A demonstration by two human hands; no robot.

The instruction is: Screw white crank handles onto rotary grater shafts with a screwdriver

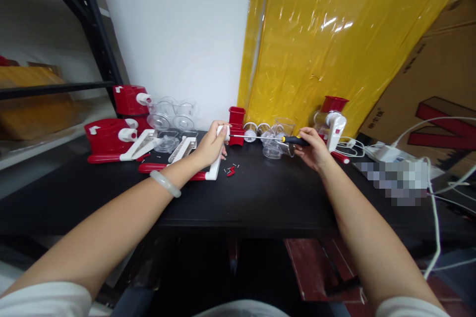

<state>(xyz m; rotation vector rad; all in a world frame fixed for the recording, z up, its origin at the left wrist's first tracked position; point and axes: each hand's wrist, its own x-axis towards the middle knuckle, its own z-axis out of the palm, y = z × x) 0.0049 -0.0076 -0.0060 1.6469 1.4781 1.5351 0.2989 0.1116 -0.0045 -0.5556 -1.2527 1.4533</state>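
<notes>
My left hand point(213, 146) is closed round the upper end of a white crank handle point(214, 167) with a red grip, held above the black table. In my right hand point(313, 148) is a screwdriver point(293, 140) with a black and yellow handle. Its long shaft runs level to the left, and the tip meets the white end of the crank handle. Below my left hand lie a small red part point(231, 172) and several screws point(234, 165). More white crank arms point(183, 148) with red grips rest to the left.
Red grater bodies point(106, 137) and clear plastic hoppers point(173, 114) stand at the left. Behind my hands are a red chute point(237, 116), metal grating drums point(250, 131) and clear parts point(273, 146). An assembled red grater point(333, 105), white cables point(433, 208) and a cardboard box point(439, 74) are at right.
</notes>
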